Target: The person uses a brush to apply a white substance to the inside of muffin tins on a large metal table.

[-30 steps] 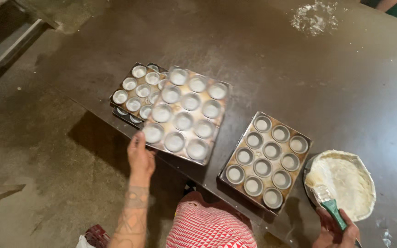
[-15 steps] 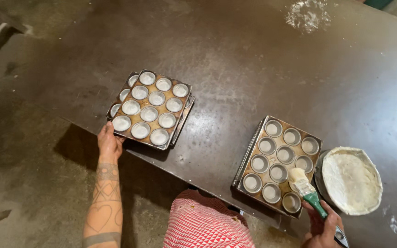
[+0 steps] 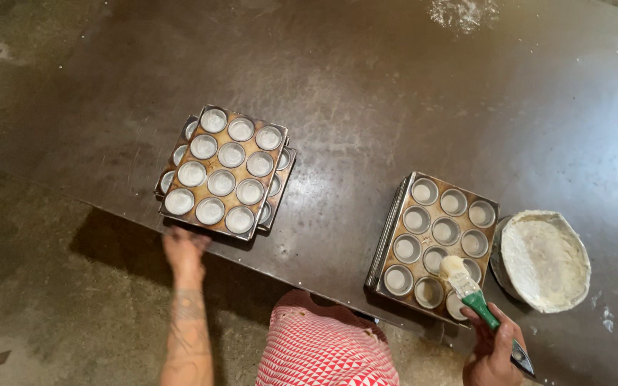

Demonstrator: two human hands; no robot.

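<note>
The dark metal muffin tray with twelve round cups point(image 3: 437, 239) sits at the near edge of the big brown table point(image 3: 337, 78). It looks stiff and heavy, best held by its rim. A second tray stack point(image 3: 224, 170) sits left; the left hand point(image 3: 184, 246) is blurred just below it, grip unclear. The right hand point(image 3: 493, 350) is curled around a green-handled brush point(image 3: 470, 286), light and soft-tipped, bristles over a cup.

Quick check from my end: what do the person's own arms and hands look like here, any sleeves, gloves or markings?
Both hands are bare, no gloves. The left hand leads into a bare forearm with dark tattoo linework near the wrist and further up; no sleeve shows. The right hand also shows no sleeve, and only a short part of the wrist is in view. No rings or watch can be made out.
</note>
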